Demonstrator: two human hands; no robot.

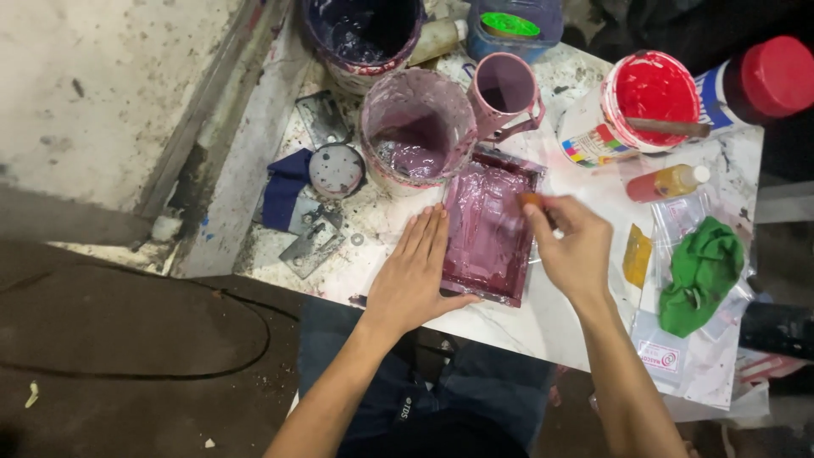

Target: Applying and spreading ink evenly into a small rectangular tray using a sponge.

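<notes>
A white pot (638,108) full of red paint stands at the back right of the table. Its label (591,146) has small squares in many colours. Beside it lies a bottle with a red cap (773,78) and a blue and white label (714,92). Near the front right corner lies a clear plastic bag (678,360) with a small red and white label (660,357).

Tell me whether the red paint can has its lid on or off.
Off. The red paint can stands upright with its red inside showing, and a stick lies across its open rim.
</notes>
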